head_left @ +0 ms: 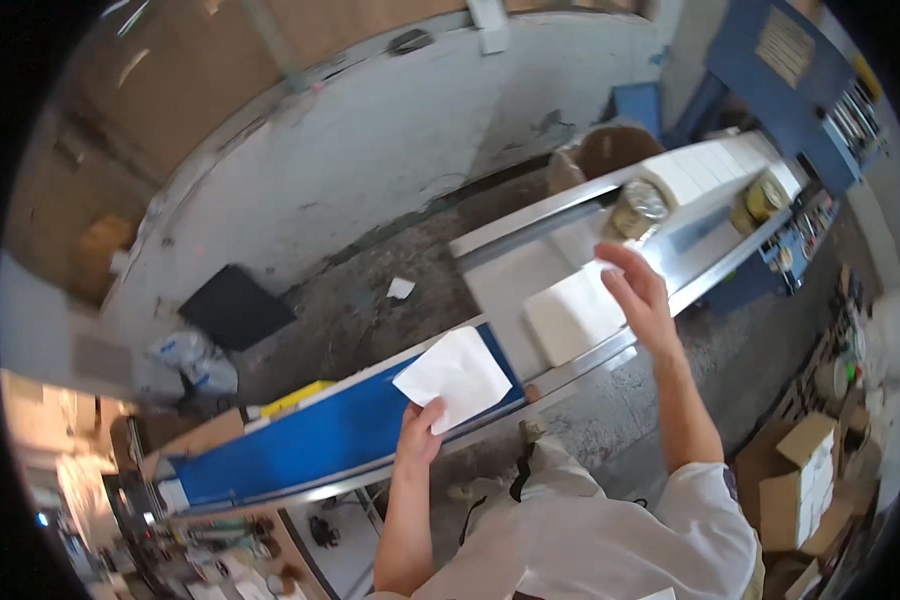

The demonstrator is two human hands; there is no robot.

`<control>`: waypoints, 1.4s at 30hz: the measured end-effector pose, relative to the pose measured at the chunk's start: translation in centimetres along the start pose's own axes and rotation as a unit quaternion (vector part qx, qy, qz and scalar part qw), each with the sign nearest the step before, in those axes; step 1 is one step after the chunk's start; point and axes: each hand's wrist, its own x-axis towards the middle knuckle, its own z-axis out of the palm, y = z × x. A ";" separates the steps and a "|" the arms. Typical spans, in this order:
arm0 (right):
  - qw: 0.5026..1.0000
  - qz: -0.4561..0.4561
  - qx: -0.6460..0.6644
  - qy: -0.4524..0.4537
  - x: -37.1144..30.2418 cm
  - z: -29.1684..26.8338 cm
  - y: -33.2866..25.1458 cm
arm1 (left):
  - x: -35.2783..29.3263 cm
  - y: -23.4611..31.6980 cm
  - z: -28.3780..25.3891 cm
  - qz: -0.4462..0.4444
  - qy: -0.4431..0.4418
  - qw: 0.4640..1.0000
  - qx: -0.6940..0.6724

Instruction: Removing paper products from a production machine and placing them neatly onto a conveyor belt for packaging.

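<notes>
The white paper piece lies over the blue belt, pinched at its near edge by the left hand. The right hand, fingers parted, is at the white stack on the metal bench; contact is unclear. This looks like a paper-handling step; gripping the stack would call for closing the right fingers.

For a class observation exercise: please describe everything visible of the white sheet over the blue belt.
The white sheet looks like plain paper, roughly four-sided; its thickness is unclear. It appears over the right end of the blue belt; whether they touch is unclear. The left grip holds its lower left edge.
</notes>
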 end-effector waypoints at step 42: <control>0.797 0.320 0.255 -0.444 -37.4 134.9 5.2 | -44.9 0.0 -40.4 -0.090 0.637 0.746 -0.173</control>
